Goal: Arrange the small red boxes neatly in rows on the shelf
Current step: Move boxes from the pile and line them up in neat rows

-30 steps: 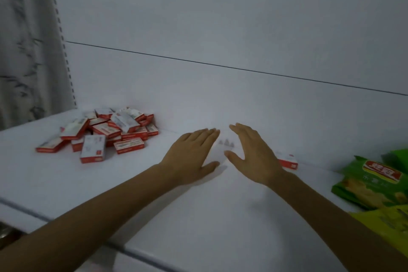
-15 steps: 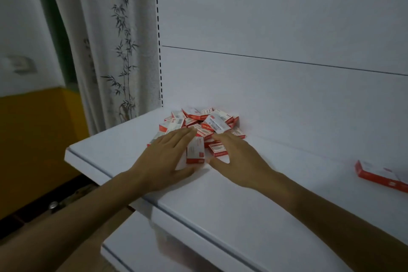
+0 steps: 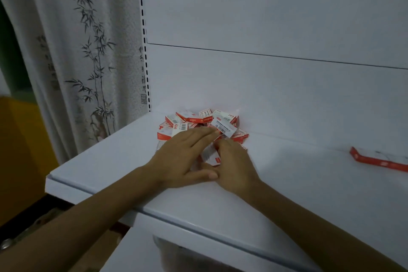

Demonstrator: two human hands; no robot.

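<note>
Bamboo-print curtain (image 3: 77, 62) far left. White shelf (image 3: 298, 194): pile of small red boxes (image 3: 198, 121) jumbled in the back-left corner, against the rear panel. Left hand (image 3: 183, 157) lies flat on the pile's front edge, fingers (image 3: 198, 139) straight and close together, thumb out. Right hand (image 3: 234, 165) just beside it, fingers curled over a loose box (image 3: 209, 157), probably pinching it; the grip is partly hidden. Lone red box (image 3: 375, 159) well apart, far right.

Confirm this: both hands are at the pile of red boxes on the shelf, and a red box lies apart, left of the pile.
Wrong side: the head view shows the separate red box right of the pile, not left. The rest holds.
</note>
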